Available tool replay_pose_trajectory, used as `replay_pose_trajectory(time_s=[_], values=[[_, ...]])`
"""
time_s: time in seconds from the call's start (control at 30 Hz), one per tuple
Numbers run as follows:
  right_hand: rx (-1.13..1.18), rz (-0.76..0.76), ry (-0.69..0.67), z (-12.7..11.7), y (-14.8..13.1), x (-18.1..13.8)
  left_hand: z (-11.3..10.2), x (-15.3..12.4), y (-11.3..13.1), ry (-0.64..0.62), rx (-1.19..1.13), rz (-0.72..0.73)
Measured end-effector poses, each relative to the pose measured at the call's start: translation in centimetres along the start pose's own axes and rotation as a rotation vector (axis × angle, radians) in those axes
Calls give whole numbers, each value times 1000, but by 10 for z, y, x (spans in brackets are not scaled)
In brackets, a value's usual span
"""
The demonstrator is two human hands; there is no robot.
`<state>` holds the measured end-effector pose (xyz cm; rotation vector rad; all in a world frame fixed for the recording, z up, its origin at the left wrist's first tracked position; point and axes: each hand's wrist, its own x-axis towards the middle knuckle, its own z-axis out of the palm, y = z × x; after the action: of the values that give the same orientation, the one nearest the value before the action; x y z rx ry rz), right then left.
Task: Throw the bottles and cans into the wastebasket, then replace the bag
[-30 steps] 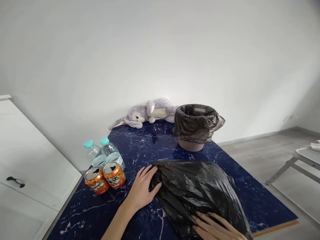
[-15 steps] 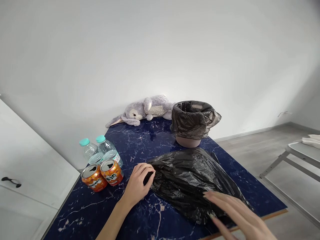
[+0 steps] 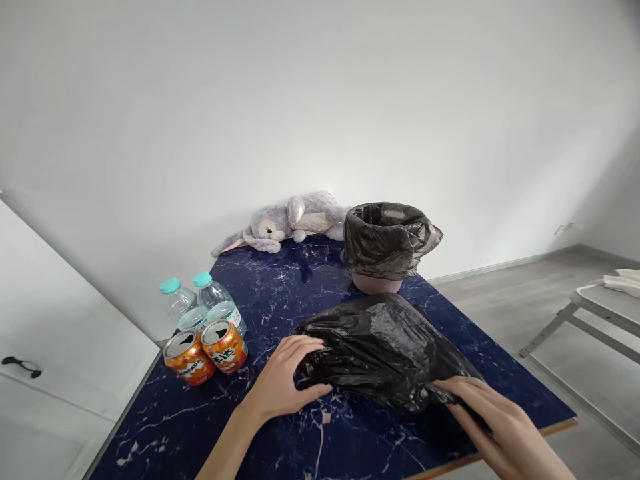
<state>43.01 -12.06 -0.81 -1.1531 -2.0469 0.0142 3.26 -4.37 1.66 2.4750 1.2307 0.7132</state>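
Observation:
A black plastic bag [image 3: 375,347] lies crumpled on the blue marbled table [image 3: 280,287]. At its left edge is my left hand [image 3: 287,377], thumb and fingers spread in a wide curve, gripping nothing. My right hand [image 3: 493,413] pinches the bag's near right part between thumb and fingers; the fingertips are partly hidden by the plastic. Just behind the bag stands a small bin [image 3: 377,285], its upper part wrapped in a dark bin liner [image 3: 385,250] folded over the rim.
Two orange soda cans [image 3: 225,347], opened, stand at the left with clear bottles [image 3: 213,293] with teal caps behind them. A grey plush rabbit [image 3: 295,220] lies against the wall. Right of the table is a folding chair [image 3: 590,313]; a white cabinet [image 3: 50,320] is at left.
My right hand has closed on the bag's near edge and pushed it away from me, bunching it. My left hand's fingers have spread wider.

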Motion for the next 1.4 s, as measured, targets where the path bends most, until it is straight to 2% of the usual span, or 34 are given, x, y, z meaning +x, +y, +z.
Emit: replay_pose_trajectory(time_s=[0.13, 0.27, 0.33, 0.4, 0.47, 0.53, 0.63, 0.77, 0.87, 1.03, 1.23, 1.4], values=[[-60, 48, 76, -22, -3, 28, 1, 2, 4, -27, -76, 10], [-207, 186, 150, -34, -8, 65, 6, 2, 4, 27, -92, -100], [-216, 205, 242, -34, -23, 79, 8, 3, 4, 74, -101, -177], [-139, 117, 303, -29, -47, 86, 10, 4, 2, 119, -121, -240], [-49, -65, 247, -18, -72, 86, 12, 5, -1, 158, -153, -279], [-44, -188, 127, -1, -89, 83, 14, 5, -6, 203, -183, -303], [-130, -229, -20, 29, -95, 85, 19, 4, -14, 262, -190, -313], [-214, -180, -109, 68, -83, 101, 25, 0, -20, 262, -137, -278], [-255, -59, -191, 96, -65, 108, 27, -2, -22, 249, -72, -255], [-243, 136, -377, 132, -23, 96, 30, -3, -30, 293, 35, -270], [-226, 160, -417, 139, 17, 88, 30, -5, -33, 396, 136, -357], [-209, 160, -416, 131, 21, 89, 24, -1, -23, 396, 98, -389]])
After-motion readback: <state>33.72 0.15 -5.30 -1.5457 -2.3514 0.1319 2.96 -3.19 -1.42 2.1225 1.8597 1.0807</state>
